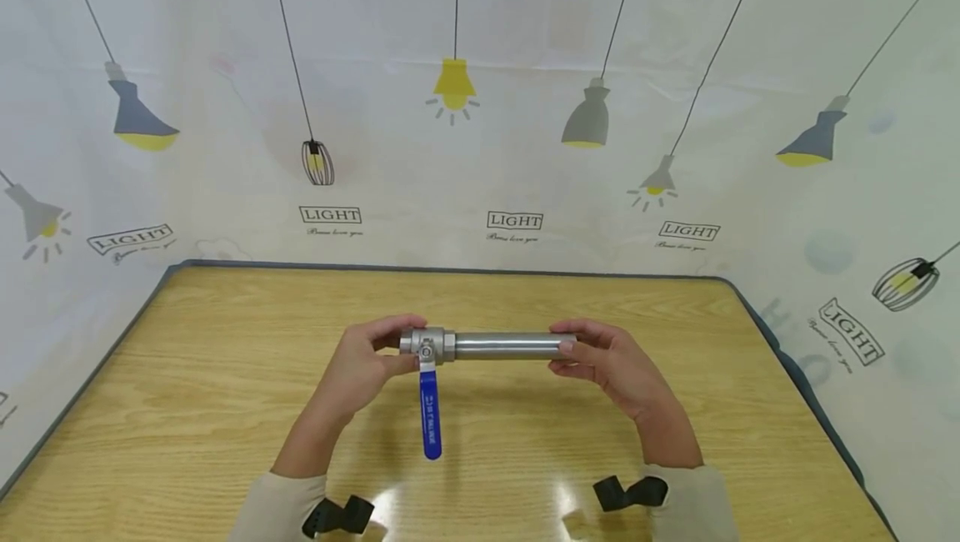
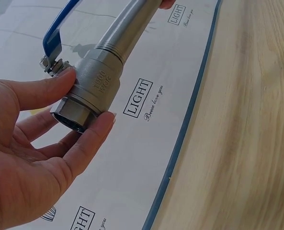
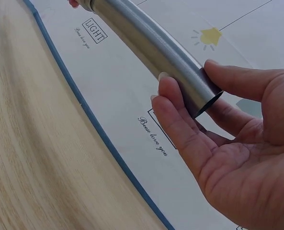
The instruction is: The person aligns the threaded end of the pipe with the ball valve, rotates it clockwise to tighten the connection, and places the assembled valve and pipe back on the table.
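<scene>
A steel ball valve (image 1: 435, 343) with a blue lever handle (image 1: 431, 415) is joined to a straight steel pipe (image 1: 506, 346). My left hand (image 1: 367, 363) grips the valve body at its free end, thumb near the handle's stem and fingers around the far side. The right hand (image 1: 611, 358) holds the pipe's open end between thumb and fingers. Held level in the head view, the assembly lies crosswise above the table, its lever pointing toward me. In the left wrist view the valve's hexagonal end (image 2: 74, 114) shows an open bore. Threads show where the pipe meets the valve.
Below the hands spreads a wood-grain table (image 1: 510, 442) with a dark blue edge (image 1: 450, 268). A white sheet (image 1: 405, 158) printed with lamps and LIGHT labels hangs behind and at both sides. Black straps (image 1: 630, 494) sit at both cuffs.
</scene>
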Available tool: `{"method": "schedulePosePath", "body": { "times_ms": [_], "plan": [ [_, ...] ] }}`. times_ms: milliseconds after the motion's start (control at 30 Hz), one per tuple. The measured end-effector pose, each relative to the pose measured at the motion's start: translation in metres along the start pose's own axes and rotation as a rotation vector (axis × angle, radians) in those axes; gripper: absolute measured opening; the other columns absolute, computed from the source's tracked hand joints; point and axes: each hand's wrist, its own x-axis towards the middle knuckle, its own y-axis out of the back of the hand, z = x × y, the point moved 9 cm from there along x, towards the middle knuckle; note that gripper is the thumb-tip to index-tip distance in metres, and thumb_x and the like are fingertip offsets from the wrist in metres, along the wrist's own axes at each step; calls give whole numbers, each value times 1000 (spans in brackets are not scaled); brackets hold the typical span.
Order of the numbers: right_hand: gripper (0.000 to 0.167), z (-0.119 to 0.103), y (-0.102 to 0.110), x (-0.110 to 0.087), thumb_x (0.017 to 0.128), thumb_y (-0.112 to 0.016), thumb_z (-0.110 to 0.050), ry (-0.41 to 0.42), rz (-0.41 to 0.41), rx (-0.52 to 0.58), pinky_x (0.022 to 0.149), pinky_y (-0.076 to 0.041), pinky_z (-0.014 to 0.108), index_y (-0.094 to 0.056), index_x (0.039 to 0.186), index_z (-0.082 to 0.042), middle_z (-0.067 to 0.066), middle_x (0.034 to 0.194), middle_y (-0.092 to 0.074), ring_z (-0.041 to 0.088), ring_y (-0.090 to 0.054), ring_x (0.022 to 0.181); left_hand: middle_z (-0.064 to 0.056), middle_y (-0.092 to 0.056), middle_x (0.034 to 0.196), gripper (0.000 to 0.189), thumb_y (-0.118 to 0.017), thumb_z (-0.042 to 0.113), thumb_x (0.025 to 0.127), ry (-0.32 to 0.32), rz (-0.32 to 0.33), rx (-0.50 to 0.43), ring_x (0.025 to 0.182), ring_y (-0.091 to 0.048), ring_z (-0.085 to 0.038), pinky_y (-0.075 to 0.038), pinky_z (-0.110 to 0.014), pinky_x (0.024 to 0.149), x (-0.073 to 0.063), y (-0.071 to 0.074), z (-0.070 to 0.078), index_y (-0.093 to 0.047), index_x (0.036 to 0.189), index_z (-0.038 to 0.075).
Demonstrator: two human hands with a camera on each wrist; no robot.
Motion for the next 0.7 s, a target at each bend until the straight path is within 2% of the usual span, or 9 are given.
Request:
{"method": "schedulePosePath", "body": {
  "times_ms": [267,533,700],
  "plan": [
    [35,-1,-1,-1,86,-70,-1,7,-14,-25,84,-56,34,-62,120,-4,5,109,-63,17,-68,90,-12,-64,116,40,-70,-4,83,0,4,13,104,-58,-27,-53,-35,83,0,0,1,-67,120,10],
    [33,-1,-2,-1,85,-69,3,23,-31,-41,83,-56,33,-64,117,-6,6,112,-60,17,-67,91,-12,-64,115,39,-70,-4,82,1,1,10,103,-58,-27,-53,-35,81,0,0,1,-68,118,11],
    [30,1,0,-1,85,-69,2,4,-13,-25,82,-57,36,-65,113,-8,8,112,-58,20,-69,86,-12,-64,115,40,-70,-5,82,0,-3,10,103,-58,-27,-53,-35,81,0,-1,1,-68,118,12]
  ]
}}
